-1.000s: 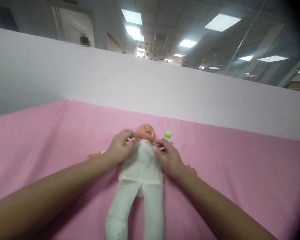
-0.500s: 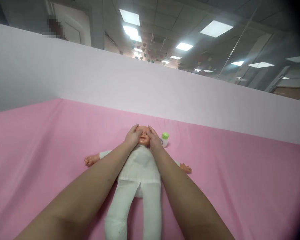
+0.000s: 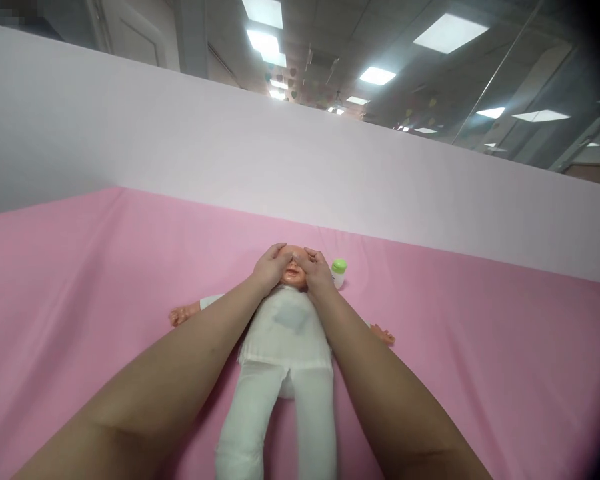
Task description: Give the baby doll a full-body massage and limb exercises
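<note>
A baby doll [image 3: 289, 327] in white clothes lies on its back with its arms out to the sides and its head away from me. My left hand [image 3: 272, 268] cups the left side of its head, fingers curled around the edge. On the other side my right hand [image 3: 316, 270] holds the head in the same manner. Both thumbs rest across the doll's eyes and upper face, close together at the middle. Its mouth and chin show below them. A small white bottle [image 3: 339, 273] with a green cap stands just beyond my right hand, partly hidden by it.
A pink sheet [image 3: 480, 333] with some creases covers the padded surface under the doll. A white padded wall [image 3: 280, 160] runs along the back and the left side. Beyond it, ceiling lights [image 3: 450, 33] and glass are visible.
The thumbs have come closer together over the doll's eyes, covering more of the upper face. The view has shifted slightly. The doll's body lies in much the same pose.
</note>
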A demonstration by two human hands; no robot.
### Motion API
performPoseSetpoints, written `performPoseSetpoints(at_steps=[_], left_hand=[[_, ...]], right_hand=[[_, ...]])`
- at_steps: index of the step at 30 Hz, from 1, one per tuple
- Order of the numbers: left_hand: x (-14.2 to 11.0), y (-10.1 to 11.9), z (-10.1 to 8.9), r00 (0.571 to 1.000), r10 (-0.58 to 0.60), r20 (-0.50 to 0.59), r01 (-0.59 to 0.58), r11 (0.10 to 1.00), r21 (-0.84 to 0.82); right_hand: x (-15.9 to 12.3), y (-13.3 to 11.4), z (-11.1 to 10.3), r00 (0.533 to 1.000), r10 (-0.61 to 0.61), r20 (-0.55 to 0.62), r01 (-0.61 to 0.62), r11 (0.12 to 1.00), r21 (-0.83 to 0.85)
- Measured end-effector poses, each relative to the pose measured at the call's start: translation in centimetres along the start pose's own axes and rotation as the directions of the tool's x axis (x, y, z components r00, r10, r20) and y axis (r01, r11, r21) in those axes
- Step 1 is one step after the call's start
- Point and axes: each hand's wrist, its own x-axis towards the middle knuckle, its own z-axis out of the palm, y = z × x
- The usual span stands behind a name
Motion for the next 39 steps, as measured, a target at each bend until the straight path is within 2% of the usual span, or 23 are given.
performPoseSetpoints(at_steps=[4,10,13,19,24,28,32,39], left_hand=[[0.0,0.2,0.2,0.999,-0.032,-0.003,0.032,0.998,-0.049],[-1.2,1.4,-0.4,0.991,-0.135,-0.006,0.133,0.980,-0.148],[-1.6,1.7,-0.5,0.990,-0.138,0.012,0.137,0.974,-0.178],[-1.4,1.0,-0.1,0.994,-0.066,0.081,0.080,0.982,-0.174],[-1.0,0.4,0.3,0.999,-0.030,0.038,0.034,0.991,-0.131],[-0.7,0.3,0.5,1.000,-0.031,0.006,0.031,0.991,-0.131],[-0.9,0.6,0.3,0.998,-0.068,-0.011,0.065,0.983,-0.171],[-1.8,1.4,-0.3,0.992,-0.117,0.050,0.125,0.964,-0.234]], right_hand=[[0.2,0.3,-0.4,1.000,0.018,0.010,-0.019,0.997,0.079],[0.1,0.7,-1.3,0.997,0.040,0.068,-0.050,0.987,0.155],[-0.2,0.6,-1.2,0.995,0.042,0.092,-0.056,0.985,0.161],[-0.8,-0.5,-0.2,0.996,0.018,0.082,-0.023,0.998,0.067],[-0.9,-0.9,0.3,1.000,-0.006,0.015,0.006,0.999,-0.041],[-0.5,-0.4,0.0,0.999,-0.050,0.003,0.050,0.997,-0.060],[-0.1,0.3,-0.9,0.997,-0.058,0.044,0.059,0.998,-0.021],[-0.1,0.0,-2.6,0.984,0.010,0.176,-0.009,1.000,-0.008]])
